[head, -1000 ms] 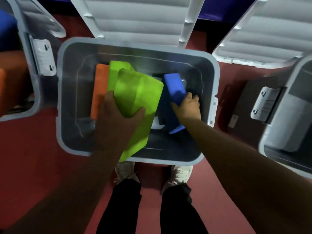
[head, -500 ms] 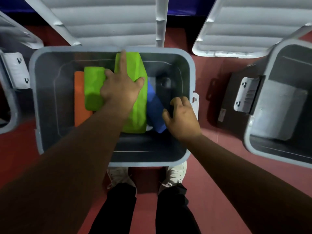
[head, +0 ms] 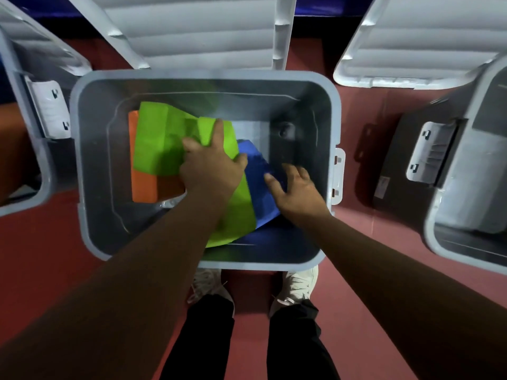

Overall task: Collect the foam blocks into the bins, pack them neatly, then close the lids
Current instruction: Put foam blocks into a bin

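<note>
A grey bin stands open below me. Inside, an orange foam block lies at the left with a green block on top of it. A second green block leans across the middle, and a blue block lies against its right side. My left hand presses flat on the leaning green block, index finger stretched forward. My right hand rests with spread fingers on the blue block near the bin's right wall.
The bin's white ribbed lid hangs open behind it. Another open grey bin with its lid stands at the right, and part of a third bin at the left. My shoes stand on the red floor.
My left hand has drawn back from the far wall, and the leaning green block has tipped over to the right. My right hand has moved onto the blue block and opened its fingers.
</note>
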Demonstrator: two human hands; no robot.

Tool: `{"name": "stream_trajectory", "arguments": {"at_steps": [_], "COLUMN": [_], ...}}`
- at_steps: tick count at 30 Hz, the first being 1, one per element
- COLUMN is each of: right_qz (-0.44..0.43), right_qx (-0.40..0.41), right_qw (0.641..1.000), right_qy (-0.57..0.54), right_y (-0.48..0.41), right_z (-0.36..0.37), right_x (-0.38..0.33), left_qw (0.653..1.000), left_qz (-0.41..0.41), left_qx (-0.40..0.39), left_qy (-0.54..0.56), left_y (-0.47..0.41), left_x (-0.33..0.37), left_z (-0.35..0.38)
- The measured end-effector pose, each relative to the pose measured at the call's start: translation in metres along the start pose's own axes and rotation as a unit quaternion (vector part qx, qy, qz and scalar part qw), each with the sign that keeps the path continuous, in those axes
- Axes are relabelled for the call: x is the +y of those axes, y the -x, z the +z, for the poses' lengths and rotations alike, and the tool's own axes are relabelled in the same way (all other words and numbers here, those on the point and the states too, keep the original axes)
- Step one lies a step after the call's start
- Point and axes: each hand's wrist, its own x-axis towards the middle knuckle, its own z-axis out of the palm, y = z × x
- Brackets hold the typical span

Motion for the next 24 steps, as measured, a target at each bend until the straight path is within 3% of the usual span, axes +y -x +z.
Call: {"name": "stream_trajectory", "arguments": {"at_steps": [3,5,8,11,13,17,20,24], "right_qz": [0.076,0.084,0.057,0.024,0.019,0.032,0.045,0.005], "right_qx": [-0.029,-0.054,-0.078,-0.097,-0.101,-0.080,-0.045,-0.015], "right_qw": [0.966,0.955,0.979,0.992,0.991,0.995,0.998,1.000], "right_qy": [-0.245,-0.279,-0.180,-0.082,-0.085,-0.054,-0.021,0.022], "right_y": [-0.015,-0.027,-0.044,-0.058,-0.063,-0.055,-0.030,0.021], "right_z": [0.008,0.016,0.033,0.044,0.044,0.034,0.017,-0.041], "right_x": [-0.005,-0.005,0.002,0.007,0.007,0.010,-0.004,-0.054], "left_qw": [0.990,0.978,0.994,0.990,0.984,0.962,0.965,0.972], "left_qz": [0.028,0.071,0.063,-0.030,-0.046,0.010,0.021,0.033], "left_qx": [-0.026,-0.072,-0.026,0.038,-0.002,-0.043,-0.089,-0.052], "left_qy": [0.138,0.181,0.087,0.132,0.172,0.271,0.246,0.227], "left_y": [-0.017,-0.025,-0.027,-0.034,-0.042,-0.040,-0.034,-0.013], "left_x": [0.010,0.002,-0.022,-0.036,-0.038,-0.045,-0.049,-0.036], "left_z": [0.028,0.049,0.074,0.086,0.090,0.081,0.051,-0.040]}}
